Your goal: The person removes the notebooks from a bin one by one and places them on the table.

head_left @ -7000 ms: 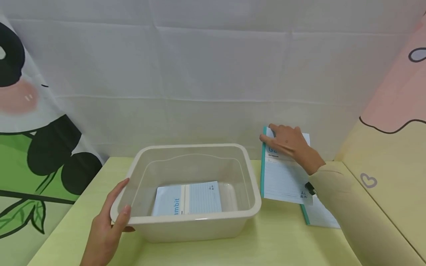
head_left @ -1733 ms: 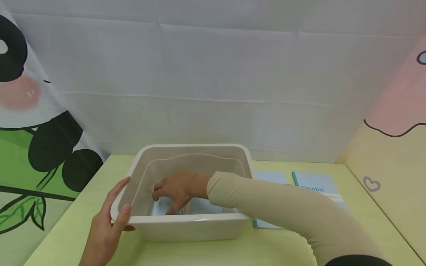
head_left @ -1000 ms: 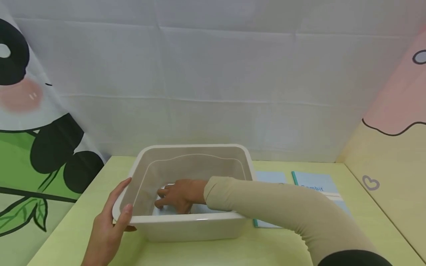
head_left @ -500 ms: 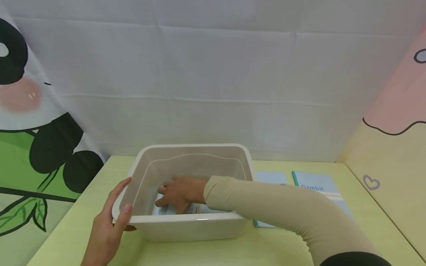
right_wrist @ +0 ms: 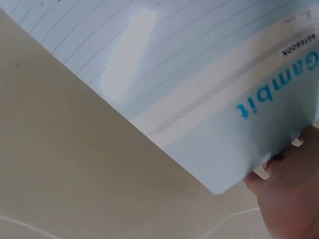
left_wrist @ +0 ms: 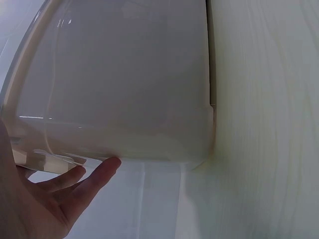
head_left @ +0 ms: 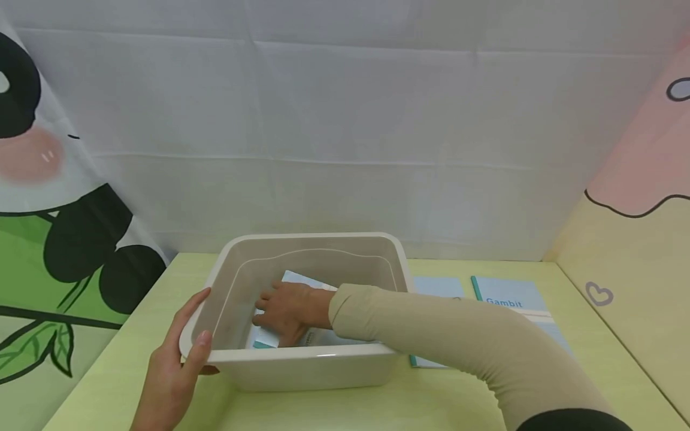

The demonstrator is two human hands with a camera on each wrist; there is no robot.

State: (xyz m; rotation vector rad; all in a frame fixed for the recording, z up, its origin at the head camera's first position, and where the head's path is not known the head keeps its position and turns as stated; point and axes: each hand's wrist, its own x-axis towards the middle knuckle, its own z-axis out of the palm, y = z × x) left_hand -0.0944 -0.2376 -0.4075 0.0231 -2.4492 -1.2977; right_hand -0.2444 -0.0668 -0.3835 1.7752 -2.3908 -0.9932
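R hand (head_left: 293, 308) is gripping a pale-blue notebook (right_wrist: 194, 79) by its titled end, fingers curling at the edge near the "Gambit" lettering; L hand (head_left: 175, 359) is clasping the bin (head_left: 318, 374) by its L rim, near corner, thumb lying over the lip, prob. steadying it. Notebook is sitting inside the bin, slanting across the walls rather than lining up w/ them, teal spine (head_left: 264, 345) showing at front L; hand, sleeve (head_left: 426, 311) & front wall are hiding much of it, so can't tell whether its other end is touching the bin floor.

Further out, bin is standing upright on the yellow-green table (head_left: 377, 413); just R of it a second notebook (head_left: 438, 287) is lying flat, partly hidden by the sleeve; a third notebook (head_left: 507, 292) is lying beyond that, w/ a gap between; white cloth (head_left: 356, 120) is hanging behind.

Step, as I'm judging it: person is prob. taking this notebook out to join the two on the table, & is at the pick-up stage, not yet clearing the rim; next move is calling for a firm hold, a lift past the lip w/ the bin staying put, then a swing R; cover is looking thin, so a one-end grip is risking a bend.
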